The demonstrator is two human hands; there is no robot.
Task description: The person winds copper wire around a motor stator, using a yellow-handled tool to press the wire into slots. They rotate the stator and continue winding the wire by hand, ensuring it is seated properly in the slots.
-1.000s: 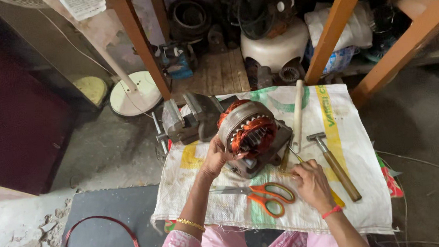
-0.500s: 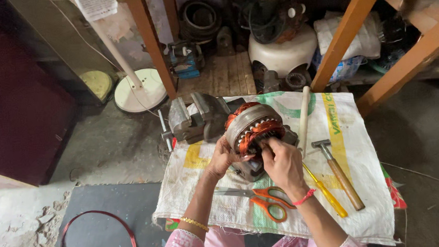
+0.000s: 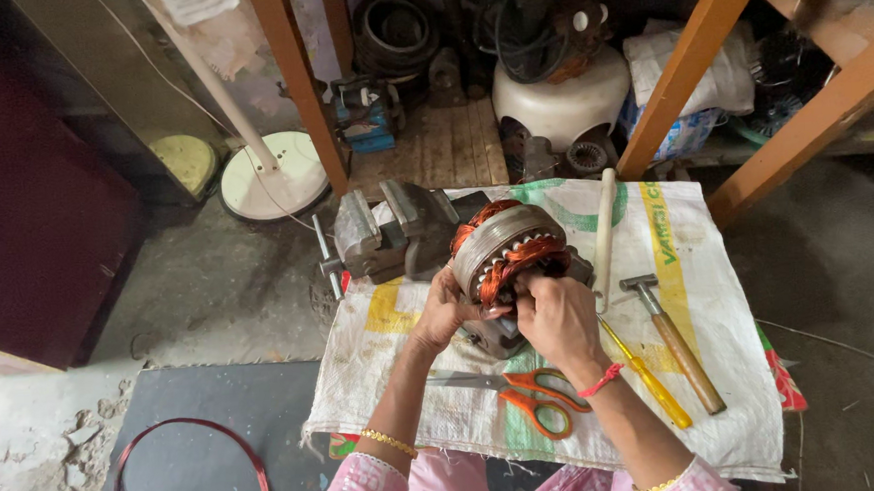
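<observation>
A motor stator (image 3: 505,244) with copper windings stands tilted on a white woven sack (image 3: 404,377) on the floor. My left hand (image 3: 443,313) holds its lower left rim. My right hand (image 3: 556,314) is pressed against the front of the copper windings, fingers curled on the coil. Orange-handled scissors (image 3: 524,392) lie on the sack just below my hands. A yellow-handled screwdriver (image 3: 648,374) and a wooden-handled hammer (image 3: 676,343) lie to the right. A pale wooden stick (image 3: 604,229) lies right of the stator.
A grey bench vise (image 3: 387,236) sits at the sack's back left. A coil of red wire (image 3: 195,472) lies on a dark mat at lower left. A white fan base (image 3: 272,174), orange wooden frame legs (image 3: 294,84) and stored machine parts stand behind.
My right hand left the sack near the scissors and moved up onto the stator's copper windings. My left hand stayed on the stator's rim.
</observation>
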